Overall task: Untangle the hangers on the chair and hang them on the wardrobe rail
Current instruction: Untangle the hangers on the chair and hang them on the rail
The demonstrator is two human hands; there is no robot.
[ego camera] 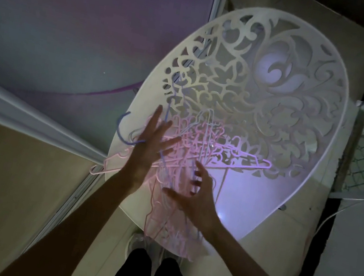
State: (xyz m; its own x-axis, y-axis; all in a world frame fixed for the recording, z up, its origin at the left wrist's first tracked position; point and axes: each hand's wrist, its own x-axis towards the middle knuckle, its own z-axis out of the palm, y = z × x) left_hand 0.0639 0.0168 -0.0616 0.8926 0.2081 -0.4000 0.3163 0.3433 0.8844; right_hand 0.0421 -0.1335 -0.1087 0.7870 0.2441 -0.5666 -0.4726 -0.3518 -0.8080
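Pink plastic, mostly, with a few lilac and blue pieces: your hangers [188, 153] lie as one knotted heap on the near part of the white chair [297, 122], some ends spilling over its front edge toward your feet. None looks freed yet and no wardrobe rail is in view, so judge the task as barely begun; all the separating and all the hanging remain. Your left hand [151, 147] hovers over the left side of the heap, fingers straight and spread wide, gripping nothing. Your right hand [195, 195] sits at the near side, fingers loosely spread among the strands; whether it touches any I cannot tell, but it pinches none. A blue hook [121, 128] pokes out just left of your left hand.
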